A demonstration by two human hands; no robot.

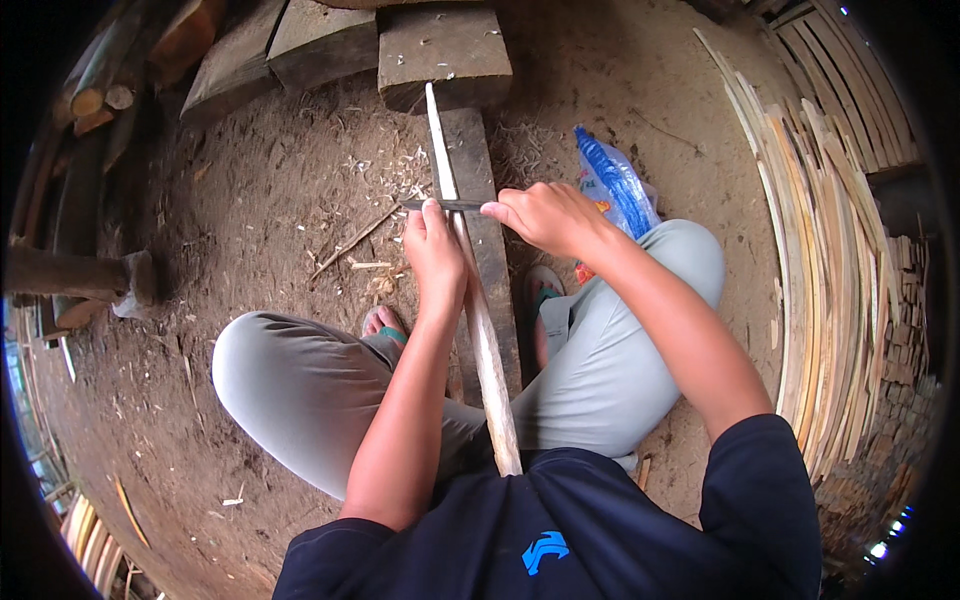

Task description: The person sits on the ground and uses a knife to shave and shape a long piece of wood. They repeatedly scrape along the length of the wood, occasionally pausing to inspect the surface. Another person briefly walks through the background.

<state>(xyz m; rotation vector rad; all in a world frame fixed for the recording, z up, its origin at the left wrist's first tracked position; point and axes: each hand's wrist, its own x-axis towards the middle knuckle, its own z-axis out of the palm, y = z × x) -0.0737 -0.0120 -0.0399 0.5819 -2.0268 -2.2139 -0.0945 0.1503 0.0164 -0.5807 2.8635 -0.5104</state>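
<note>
A long pale wooden stick runs from my torso out between my knees, its whiter, thinner far end near a wooden block. Across it lies a narrow dark blade, probably a knife. My right hand is closed around the blade's right end, and its handle is hidden in the fist. On the other side, my left hand is closed at the blade's left part, thumb on top of it, beside the stick. Whether the left fingers also grip the stick cannot be seen.
Below the stick lies a dark plank, with shavings scattered on the dirt floor. A plastic bag with something blue sits by my right knee. Long wooden strips are stacked at right; logs lie at far left.
</note>
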